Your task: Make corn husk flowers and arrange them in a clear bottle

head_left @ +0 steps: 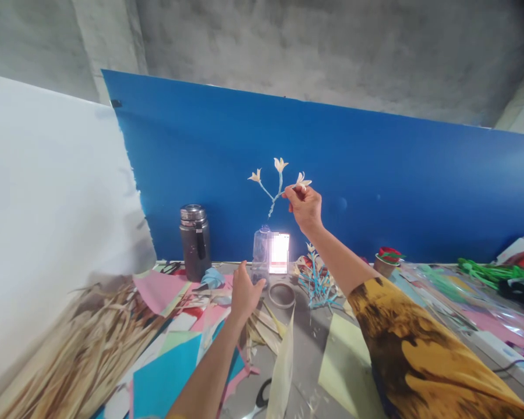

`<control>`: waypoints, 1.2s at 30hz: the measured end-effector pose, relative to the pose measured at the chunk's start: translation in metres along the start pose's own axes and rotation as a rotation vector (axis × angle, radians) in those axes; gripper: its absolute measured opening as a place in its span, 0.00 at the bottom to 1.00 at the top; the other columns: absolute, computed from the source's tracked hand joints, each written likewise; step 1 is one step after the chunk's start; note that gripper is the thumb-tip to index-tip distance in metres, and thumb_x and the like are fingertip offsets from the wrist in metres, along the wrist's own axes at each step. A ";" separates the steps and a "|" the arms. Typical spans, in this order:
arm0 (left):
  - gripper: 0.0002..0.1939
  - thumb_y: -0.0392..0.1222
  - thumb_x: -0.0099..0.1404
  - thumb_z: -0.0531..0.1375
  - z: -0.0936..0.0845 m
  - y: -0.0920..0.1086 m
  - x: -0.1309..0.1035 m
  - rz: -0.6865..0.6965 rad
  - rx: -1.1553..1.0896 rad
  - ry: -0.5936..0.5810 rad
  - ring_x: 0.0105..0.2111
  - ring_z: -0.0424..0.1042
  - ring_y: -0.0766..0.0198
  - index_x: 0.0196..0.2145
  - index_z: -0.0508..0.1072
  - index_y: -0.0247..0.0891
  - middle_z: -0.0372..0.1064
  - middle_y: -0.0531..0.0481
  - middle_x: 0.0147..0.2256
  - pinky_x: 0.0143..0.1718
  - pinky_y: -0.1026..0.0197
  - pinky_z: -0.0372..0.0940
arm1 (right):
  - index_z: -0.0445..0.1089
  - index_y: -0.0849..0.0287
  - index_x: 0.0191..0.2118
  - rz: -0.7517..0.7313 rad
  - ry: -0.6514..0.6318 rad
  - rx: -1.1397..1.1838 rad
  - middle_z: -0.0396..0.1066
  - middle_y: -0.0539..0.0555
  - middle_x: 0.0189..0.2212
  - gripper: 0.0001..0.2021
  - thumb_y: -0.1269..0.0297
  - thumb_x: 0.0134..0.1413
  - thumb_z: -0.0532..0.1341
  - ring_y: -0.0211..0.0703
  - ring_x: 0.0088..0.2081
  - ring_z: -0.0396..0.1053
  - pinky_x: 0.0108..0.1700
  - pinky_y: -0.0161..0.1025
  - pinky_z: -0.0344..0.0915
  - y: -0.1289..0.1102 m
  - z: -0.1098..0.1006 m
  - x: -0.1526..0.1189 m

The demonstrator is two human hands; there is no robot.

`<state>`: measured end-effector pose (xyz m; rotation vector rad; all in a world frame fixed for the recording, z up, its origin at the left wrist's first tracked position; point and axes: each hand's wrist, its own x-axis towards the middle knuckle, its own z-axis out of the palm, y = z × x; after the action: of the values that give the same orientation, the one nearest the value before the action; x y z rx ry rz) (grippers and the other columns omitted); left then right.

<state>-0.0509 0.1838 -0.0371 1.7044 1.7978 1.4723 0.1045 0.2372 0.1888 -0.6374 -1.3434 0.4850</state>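
Note:
My right hand (304, 205) is raised before the blue board, its fingers pinching the right branch of a flower stem (272, 206) just below the bloom. Three pale flowers top the light blue branches, and the twisted lower stem stands in the mouth of a clear plastic bottle (261, 250). Beside the bottle's lower left side is my left hand (245, 291), its thumb and fingers apart, holding nothing. A lit phone (279, 254) stands upright behind or against the bottle's right side. On the table just below lies a roll of tape (282, 295).
A dark thermos (195, 244) stands at the back left. Dried husks (109, 331) and coloured paper (168, 372) cover the left. Blue-stemmed flowers (318, 282) lie right of the tape. Scissors (262, 398) are at the front, a small red-flower pot (386, 262) at the right.

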 end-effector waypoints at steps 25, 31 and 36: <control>0.27 0.40 0.59 0.59 -0.022 0.024 0.005 0.021 0.047 0.074 0.54 0.69 0.45 0.55 0.65 0.27 0.68 0.31 0.51 0.58 0.43 0.62 | 0.78 0.59 0.31 0.429 -0.363 -0.923 0.77 0.51 0.25 0.07 0.66 0.51 0.61 0.40 0.28 0.72 0.29 0.32 0.61 0.031 -0.131 -0.068; 0.17 0.45 0.57 0.59 -0.051 0.056 -0.006 0.120 0.047 -0.018 0.50 0.70 0.47 0.43 0.75 0.35 0.73 0.40 0.43 0.55 0.46 0.64 | 0.77 0.62 0.39 0.670 -0.479 -1.155 0.77 0.56 0.37 0.07 0.63 0.59 0.65 0.48 0.41 0.75 0.41 0.40 0.69 0.039 -0.175 -0.073; 0.12 0.45 0.58 0.58 -0.059 0.074 -0.043 0.166 0.013 -0.064 0.45 0.72 0.50 0.37 0.76 0.39 0.74 0.43 0.41 0.47 0.50 0.68 | 0.68 0.61 0.56 0.692 -0.508 -1.100 0.69 0.59 0.54 0.18 0.59 0.65 0.62 0.50 0.49 0.72 0.50 0.51 0.72 0.061 -0.147 -0.088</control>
<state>-0.0400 0.1040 0.0286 1.9255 1.6723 1.4536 0.2367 0.2036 0.0684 -2.0300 -1.8269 0.4344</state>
